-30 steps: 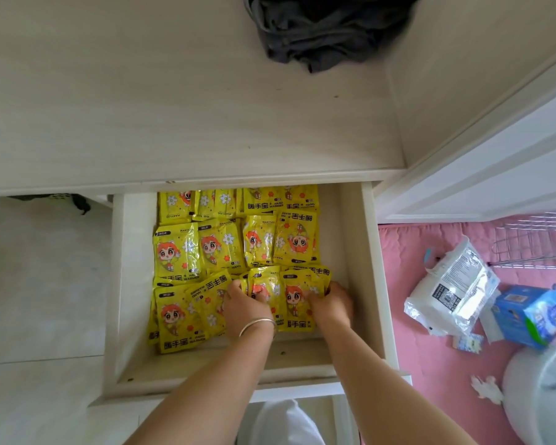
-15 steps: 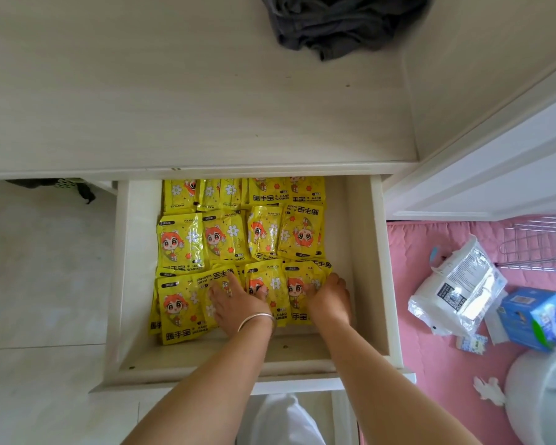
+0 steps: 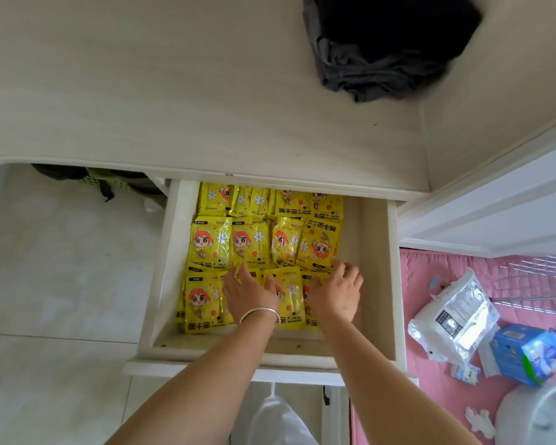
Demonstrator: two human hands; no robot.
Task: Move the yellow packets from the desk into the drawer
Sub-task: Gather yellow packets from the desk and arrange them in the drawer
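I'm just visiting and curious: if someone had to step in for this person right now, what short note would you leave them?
Left hand, with a silver bangle on the wrist: flat and open on the front row of packets, gripping nothing.
Right hand: open, fingers spread, over the front-right packets, holding nothing.
Glossy yellow hand-warmer packets: lying in rows inside the open pale wooden drawer.
Pale wooden desk top: no yellow packets visible on it, only a crumpled dark grey cloth.
Done: the packets look moved in.
Left: probably finish tidying the front row and take the hands out.
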